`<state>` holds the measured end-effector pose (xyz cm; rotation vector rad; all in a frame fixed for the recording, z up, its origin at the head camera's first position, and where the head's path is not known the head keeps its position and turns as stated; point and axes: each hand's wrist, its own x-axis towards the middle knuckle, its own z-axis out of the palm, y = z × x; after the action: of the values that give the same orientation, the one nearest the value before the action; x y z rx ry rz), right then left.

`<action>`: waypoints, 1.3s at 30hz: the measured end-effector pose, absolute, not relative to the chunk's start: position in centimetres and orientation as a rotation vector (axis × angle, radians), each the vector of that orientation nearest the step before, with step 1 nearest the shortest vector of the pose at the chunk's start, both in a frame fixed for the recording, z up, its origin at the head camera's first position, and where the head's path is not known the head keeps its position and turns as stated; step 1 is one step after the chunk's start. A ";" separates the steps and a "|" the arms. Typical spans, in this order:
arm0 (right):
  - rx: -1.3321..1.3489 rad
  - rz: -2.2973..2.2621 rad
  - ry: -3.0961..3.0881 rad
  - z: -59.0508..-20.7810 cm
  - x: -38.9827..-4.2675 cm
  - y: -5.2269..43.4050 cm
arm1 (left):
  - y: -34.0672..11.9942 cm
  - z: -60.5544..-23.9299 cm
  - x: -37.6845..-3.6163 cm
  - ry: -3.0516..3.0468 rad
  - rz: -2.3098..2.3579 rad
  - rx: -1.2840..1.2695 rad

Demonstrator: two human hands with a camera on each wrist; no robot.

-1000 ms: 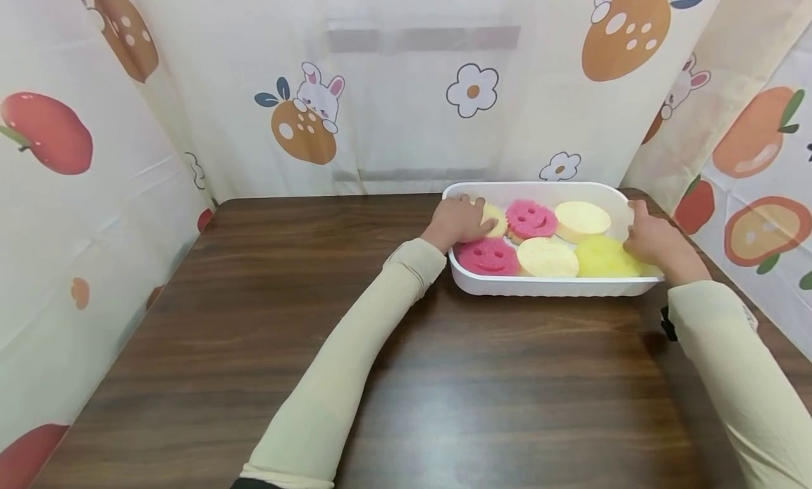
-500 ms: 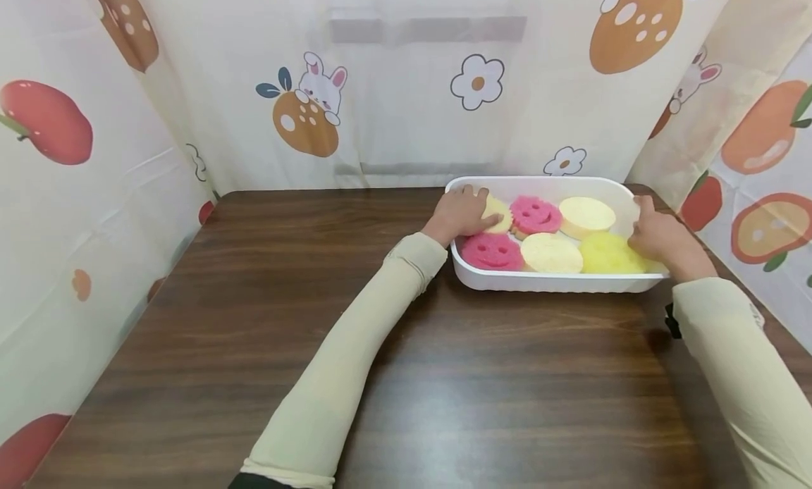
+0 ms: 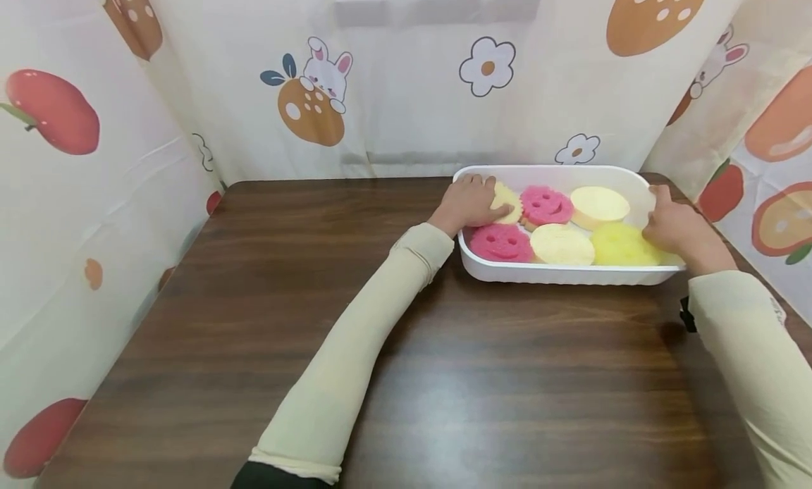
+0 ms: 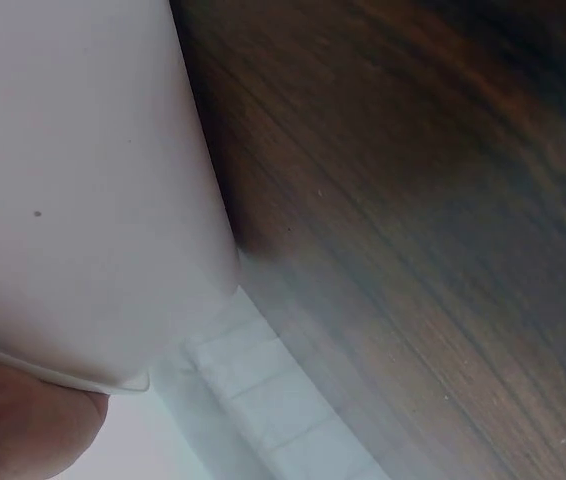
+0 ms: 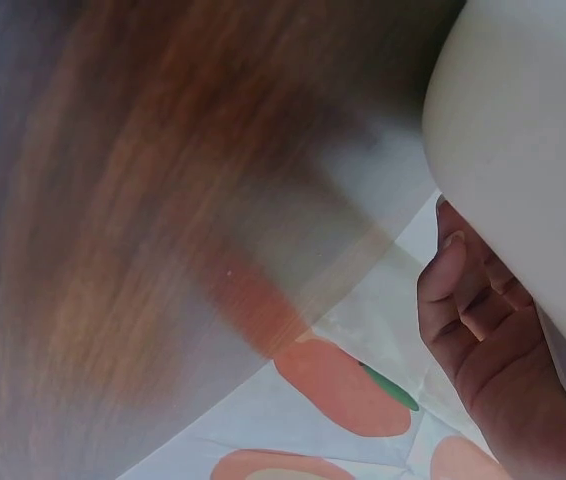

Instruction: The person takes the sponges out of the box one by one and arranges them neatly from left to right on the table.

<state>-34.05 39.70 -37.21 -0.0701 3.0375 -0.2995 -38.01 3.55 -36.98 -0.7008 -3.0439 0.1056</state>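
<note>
Only your viewpoint shifts. Right hand (image 3: 680,227) curls round tray (image 3: 564,273); left hand (image 3: 469,200) over cream sponge (image 3: 509,196), hold unclear; uneven pull could skew tray.

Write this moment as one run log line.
left hand: over left rim of white tray | right hand: gripping tray's right end | contents: pink pieces, yellow pieces

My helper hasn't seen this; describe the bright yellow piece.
At the far right corner of the brown table is a white tray. In its near right corner, by the right hand, is the piece, brighter yellow than the pale discs.
</note>
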 end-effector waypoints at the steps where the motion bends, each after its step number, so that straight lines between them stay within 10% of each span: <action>1: -0.075 -0.303 3.038 -37.2 -34.1 39.7 | 3.6 -36.9 -38.1 -3.043 0.111 -0.703; 39: -0.085 -0.283 3.047 -36.9 -33.7 39.6 | 3.3 -36.6 -38.1 -2.977 -0.322 -0.700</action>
<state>-33.75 39.64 -36.93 -0.0852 3.0474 -0.2825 -38.09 3.30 -36.60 -0.6996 -2.9772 -0.3218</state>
